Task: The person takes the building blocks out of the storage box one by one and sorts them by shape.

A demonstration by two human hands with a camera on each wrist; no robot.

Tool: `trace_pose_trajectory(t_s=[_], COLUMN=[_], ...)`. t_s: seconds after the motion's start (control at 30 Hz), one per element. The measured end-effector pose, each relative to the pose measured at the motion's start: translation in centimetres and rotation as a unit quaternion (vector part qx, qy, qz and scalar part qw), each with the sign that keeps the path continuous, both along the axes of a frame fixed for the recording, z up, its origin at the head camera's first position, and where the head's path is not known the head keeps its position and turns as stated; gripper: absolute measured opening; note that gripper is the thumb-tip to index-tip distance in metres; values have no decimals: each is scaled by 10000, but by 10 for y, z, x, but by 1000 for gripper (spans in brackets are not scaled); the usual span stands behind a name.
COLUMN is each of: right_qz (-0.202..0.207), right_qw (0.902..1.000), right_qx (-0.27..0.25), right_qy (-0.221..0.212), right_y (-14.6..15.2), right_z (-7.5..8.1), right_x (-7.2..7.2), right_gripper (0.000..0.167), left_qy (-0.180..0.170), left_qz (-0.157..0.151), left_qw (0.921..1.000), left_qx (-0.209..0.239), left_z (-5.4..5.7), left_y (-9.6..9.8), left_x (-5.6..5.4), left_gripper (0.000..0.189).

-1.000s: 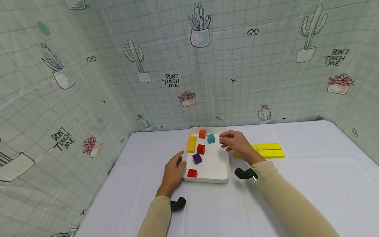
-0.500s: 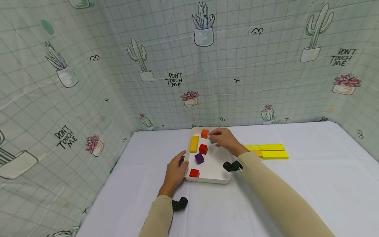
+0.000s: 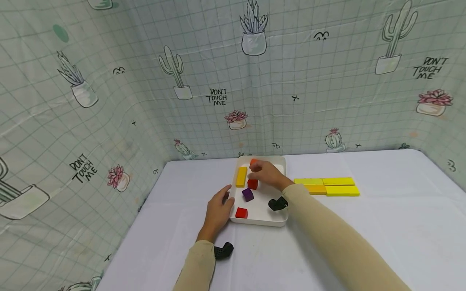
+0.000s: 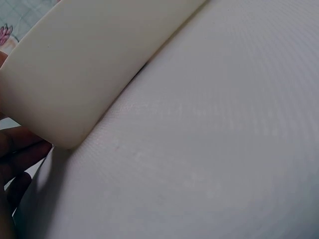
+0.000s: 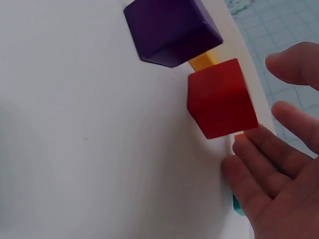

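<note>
A white tray (image 3: 280, 218) holds several coloured blocks. My left hand (image 3: 217, 210) grips its left side; in the left wrist view the fingertips (image 4: 25, 149) lie at the bottom corner of the tray wall. Over the tray's far half, my right hand (image 3: 267, 173) hovers with thumb and fingers apart and nothing between them. Its fingertips overlap a red cube (image 5: 222, 99) in the right wrist view. A teal block (image 5: 239, 205) shows partly behind the fingers, and an orange cube (image 3: 253, 161) is half covered. Nearby lie a purple cube (image 3: 248, 195) and a yellow bar (image 3: 241, 177).
Another red block (image 3: 242, 212) lies at the tray's near left corner. On the table right of the tray, yellow blocks (image 3: 342, 190) and an orange-yellow block (image 3: 316, 189) sit side by side. A printed cloth (image 3: 291, 121) hangs behind the white table.
My right hand has moved left from the tray's right edge, passing over the teal block to the red cube. The left hand stays at the tray; the head view has shifted slightly.
</note>
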State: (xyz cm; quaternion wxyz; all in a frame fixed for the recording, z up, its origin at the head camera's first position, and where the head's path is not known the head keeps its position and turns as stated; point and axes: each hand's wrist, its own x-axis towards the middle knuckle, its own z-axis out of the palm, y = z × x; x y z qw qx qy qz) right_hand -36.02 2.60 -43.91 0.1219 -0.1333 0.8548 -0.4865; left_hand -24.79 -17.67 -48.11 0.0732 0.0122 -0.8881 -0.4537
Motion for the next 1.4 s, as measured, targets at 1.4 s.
trace_pose_trajectory(t_s=[1.4], right_qz=[620], right_qw=[9621], right_qx=[2487], right_qy=[933], right_y=[-40], right_z=[-6], right_x=[1], right_gripper=[72], left_qy=[156], left_qz=[-114], left_qw=[9995], left_qx=[-254], left_z=[2], left_y=[-2], left_x=[-1], left_gripper=[47])
